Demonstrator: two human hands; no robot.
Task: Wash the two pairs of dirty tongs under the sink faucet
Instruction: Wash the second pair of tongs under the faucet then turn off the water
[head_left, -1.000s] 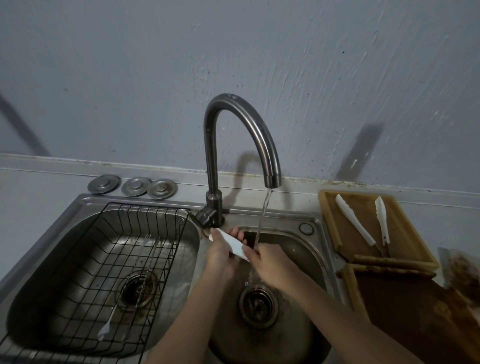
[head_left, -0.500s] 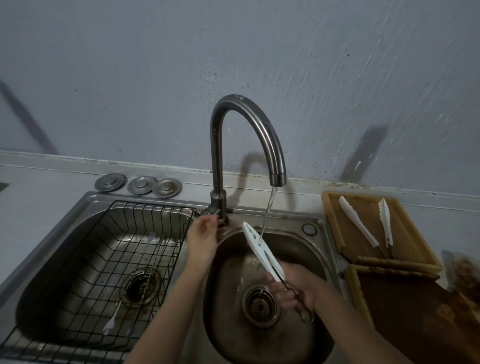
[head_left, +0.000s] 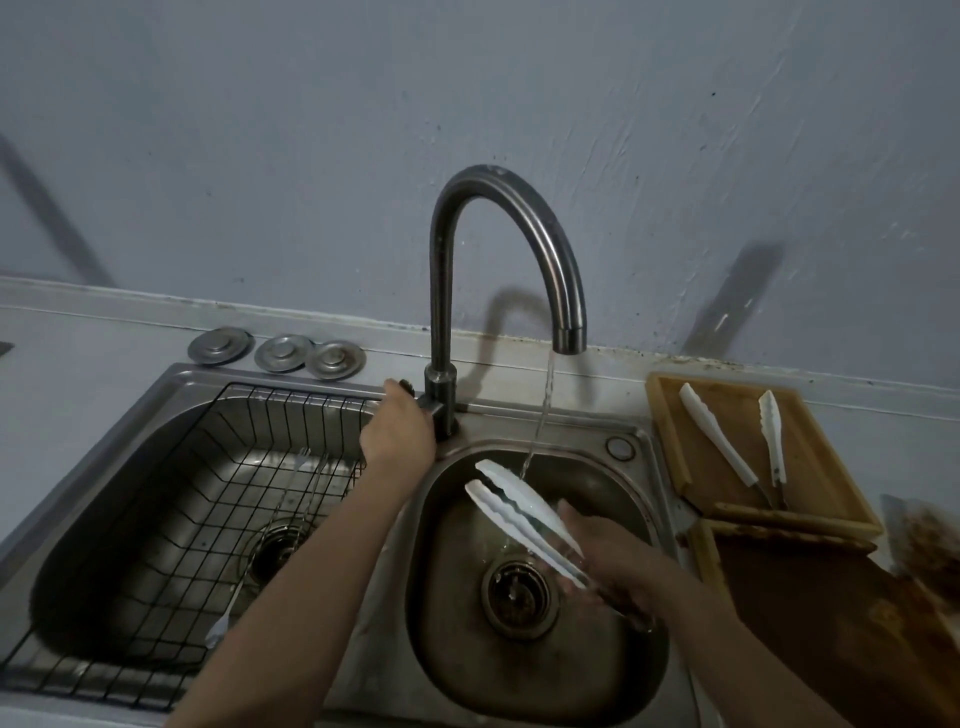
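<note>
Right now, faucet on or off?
On. A thin stream falls from the faucet spout onto the white tongs held by the right hand.

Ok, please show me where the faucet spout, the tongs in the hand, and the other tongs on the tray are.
faucet spout (head_left: 570, 340), head view, on the outlet end above the stream.
tongs in the hand (head_left: 519, 512), head view, on a white blade.
tongs on the tray (head_left: 714, 434), head view, on the left white blade.

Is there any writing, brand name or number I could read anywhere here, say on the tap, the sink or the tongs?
None: no readable text shows on the tap, the sink, the held tongs, the spare tongs, the wooden tray or the three metal lids.
</note>
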